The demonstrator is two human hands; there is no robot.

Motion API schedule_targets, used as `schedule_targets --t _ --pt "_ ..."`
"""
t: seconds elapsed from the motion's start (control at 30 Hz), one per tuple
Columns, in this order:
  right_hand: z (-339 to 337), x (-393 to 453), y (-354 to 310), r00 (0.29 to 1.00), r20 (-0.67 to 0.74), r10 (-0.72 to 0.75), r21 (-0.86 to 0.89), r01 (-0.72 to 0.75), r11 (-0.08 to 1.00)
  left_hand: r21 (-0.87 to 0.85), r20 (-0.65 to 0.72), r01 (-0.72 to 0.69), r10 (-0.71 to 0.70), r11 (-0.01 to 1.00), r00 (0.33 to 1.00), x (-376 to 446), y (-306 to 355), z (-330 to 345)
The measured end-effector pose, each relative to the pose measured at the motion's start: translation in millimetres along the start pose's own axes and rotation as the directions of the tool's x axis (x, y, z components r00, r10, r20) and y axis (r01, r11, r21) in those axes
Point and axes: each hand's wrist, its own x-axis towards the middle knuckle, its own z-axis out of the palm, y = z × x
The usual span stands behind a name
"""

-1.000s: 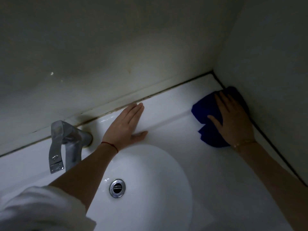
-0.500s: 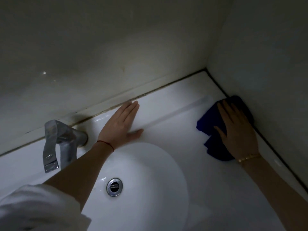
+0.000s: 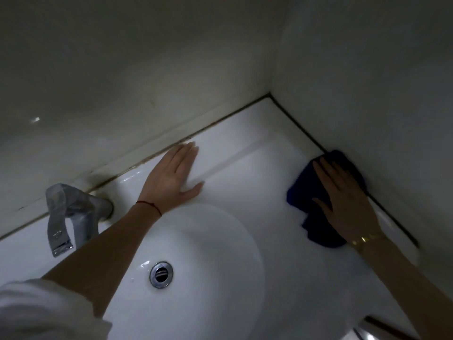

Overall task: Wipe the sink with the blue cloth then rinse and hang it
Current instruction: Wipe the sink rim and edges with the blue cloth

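blue cloth (image 3: 316,192) bunched flat on sink (image 3: 257,192) ledge, against right wall. right hand (image 3: 348,202) presses it, fingers straight. left hand (image 3: 171,177) flat on back ledge, empty, beside tap (image 3: 71,212). judgement — wiping underway; basin, rinsing, hanging left.

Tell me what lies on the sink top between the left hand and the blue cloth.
Nothing: in the head view, only bare white sink top runs from the left hand to the blue cloth under the right hand.
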Motion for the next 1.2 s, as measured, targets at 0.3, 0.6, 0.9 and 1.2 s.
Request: schedule_targets --t 0.3,0.6,0.9,1.2 --pt "5 -7 7 0.999 -0.041 -0.022 -0.018 0.021 1.0 -0.013 0.136 -0.104 0.104 0.995 0.985 48 10 23" --pt "6 -50 18 0.999 -0.034 0.016 -0.005 -0.016 1.0 -0.03 0.053 -0.117 0.119 0.993 0.992 45 11 22" --pt "11 45 -8 0.999 -0.012 -0.053 0.028 0.053 0.998 -0.015 0.087 -0.088 0.089 0.996 0.992 46 10 24" --pt "2 -52 24 0.999 -0.021 -0.044 0.009 0.044 0.999 -0.016 0.133 -0.073 0.074 0.997 0.988 29 5 10"
